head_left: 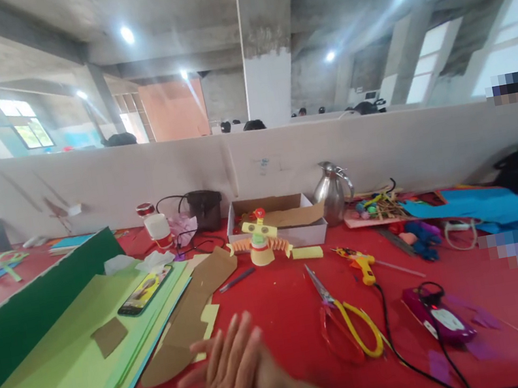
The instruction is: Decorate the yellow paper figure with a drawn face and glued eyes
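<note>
My left hand (pixel 228 381) and my right hand (pixel 272 369) are pressed together, palm against palm, over the front edge of the red table. Their fingers are stretched out, and no object shows between them. Part of the right hand is hidden behind the left. Just beyond them lies a brown cardboard piece (pixel 183 336) with a curved outline. Farther back stands a small paper figure (pixel 261 246) with a yellow head, a red ball on top and folded orange arms. A yellow paper roll (pixel 307 253) and a dark pen (pixel 237 280) lie near it.
Scissors (pixel 345 322), a yellow glue gun (pixel 364 267) and a purple corded device (pixel 438 316) lie to the right. Coloured sheets (pixel 43 362) carry a phone (pixel 145 292) on the left. A box (pixel 279 240) and a metal jug (pixel 332 195) stand by the partition (pixel 160 171).
</note>
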### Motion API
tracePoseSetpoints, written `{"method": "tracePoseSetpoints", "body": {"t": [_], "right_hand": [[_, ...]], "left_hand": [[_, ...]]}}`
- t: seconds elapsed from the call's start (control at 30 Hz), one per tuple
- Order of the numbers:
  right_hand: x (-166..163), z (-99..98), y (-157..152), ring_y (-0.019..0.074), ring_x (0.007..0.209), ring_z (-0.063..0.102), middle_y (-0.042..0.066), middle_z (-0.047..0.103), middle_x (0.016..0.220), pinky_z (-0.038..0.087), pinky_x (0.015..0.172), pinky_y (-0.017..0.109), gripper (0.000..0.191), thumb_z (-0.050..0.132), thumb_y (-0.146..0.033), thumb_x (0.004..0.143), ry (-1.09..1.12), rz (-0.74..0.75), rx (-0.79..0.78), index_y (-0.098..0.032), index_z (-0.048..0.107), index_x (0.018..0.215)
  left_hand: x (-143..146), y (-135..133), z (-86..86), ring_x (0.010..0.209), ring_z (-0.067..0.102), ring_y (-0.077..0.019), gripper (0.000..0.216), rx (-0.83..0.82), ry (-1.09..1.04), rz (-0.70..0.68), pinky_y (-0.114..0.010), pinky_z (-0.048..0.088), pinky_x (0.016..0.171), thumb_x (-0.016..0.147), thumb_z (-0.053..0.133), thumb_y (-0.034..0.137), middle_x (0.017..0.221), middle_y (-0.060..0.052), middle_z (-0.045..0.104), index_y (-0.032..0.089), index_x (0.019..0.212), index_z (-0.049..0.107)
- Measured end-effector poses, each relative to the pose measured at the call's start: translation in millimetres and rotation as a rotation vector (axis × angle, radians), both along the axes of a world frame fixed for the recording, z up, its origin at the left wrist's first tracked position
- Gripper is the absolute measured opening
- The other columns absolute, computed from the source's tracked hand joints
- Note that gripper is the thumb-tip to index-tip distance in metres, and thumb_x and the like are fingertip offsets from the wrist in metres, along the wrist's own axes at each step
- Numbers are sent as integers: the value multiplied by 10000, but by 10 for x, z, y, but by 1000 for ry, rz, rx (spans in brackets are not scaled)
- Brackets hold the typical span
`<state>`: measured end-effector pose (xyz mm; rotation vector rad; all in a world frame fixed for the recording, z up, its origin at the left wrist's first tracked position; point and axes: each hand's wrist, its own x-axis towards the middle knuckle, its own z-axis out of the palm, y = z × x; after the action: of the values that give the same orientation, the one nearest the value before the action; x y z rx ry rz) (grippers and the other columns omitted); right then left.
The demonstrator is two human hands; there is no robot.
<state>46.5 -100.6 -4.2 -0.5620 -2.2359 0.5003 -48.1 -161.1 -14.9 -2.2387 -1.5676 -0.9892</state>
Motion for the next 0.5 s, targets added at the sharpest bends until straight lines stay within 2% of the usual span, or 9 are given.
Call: {"method": "tracePoseSetpoints", "body": {"t": [0.03,0.07,0.13,0.2,0.23,0.3,0.37,0.43,0.5], "right_hand": [[66,7,42,150,1117,672,115,742,1120,565,877,351,439,335,-331,1013,36,19,-53,-139,726,1071],[150,27,92,162,1104,684,99,752,1094,574,865,365,468,282,-308,1025,109,22,-184,-176,721,1117],[355,92,211,203,1081,702,115,737,1137,581,852,413,506,204,-293,1032,322,27,-569,-204,650,1252],[574,161,336,251,1073,703,140,683,1248,560,889,483,435,327,-368,995,557,11,-962,-211,585,1308],[676,191,397,275,1085,691,137,660,1281,535,927,524,418,449,-385,941,625,-25,-1049,-226,570,1309],[849,246,517,308,1111,650,125,662,1238,456,1008,591,474,593,-376,839,690,-142,-1033,-247,556,1294],[978,315,644,330,1084,620,108,679,1119,406,1029,633,526,637,-354,798,695,-237,-911,-257,538,1305],[1056,407,781,340,1007,612,92,678,1015,413,994,649,581,641,-333,801,665,-279,-767,-263,499,1360],[1058,498,898,338,1025,600,84,670,1046,405,1007,633,623,622,-337,838,637,-318,-600,-280,438,1431]], "left_hand": [[46,145,-37,1405,408,-260,603,8,39,-53,-414,331,1151,955,311,515,1517,-46,461,259,1492,413],[81,270,-78,1412,397,-251,598,18,119,-60,-415,285,1174,964,348,465,1531,-64,439,239,1517,359],[121,442,-180,1413,389,-250,581,44,206,24,-446,207,1199,952,447,371,1516,-61,462,269,1516,353],[129,513,-316,1357,456,-275,495,86,178,136,-485,259,1165,927,498,271,1436,-52,556,329,1419,510],[126,521,-391,1282,529,-274,434,94,138,148,-466,344,1113,921,498,237,1363,-61,619,334,1330,604],[116,511,-522,1011,669,-215,348,76,20,79,-361,492,940,932,455,189,1100,-67,740,297,1115,732],[113,503,-579,831,685,-177,344,-7,-106,-9,-290,531,784,948,424,183,924,-59,752,264,959,758],[133,531,-521,773,682,-170,334,-86,-223,-65,-265,528,708,957,431,217,856,-56,746,253,884,755],[191,621,-356,728,681,-174,306,-160,-348,-91,-261,524,676,957,465,307,789,-53,741,249,883,757]]}}
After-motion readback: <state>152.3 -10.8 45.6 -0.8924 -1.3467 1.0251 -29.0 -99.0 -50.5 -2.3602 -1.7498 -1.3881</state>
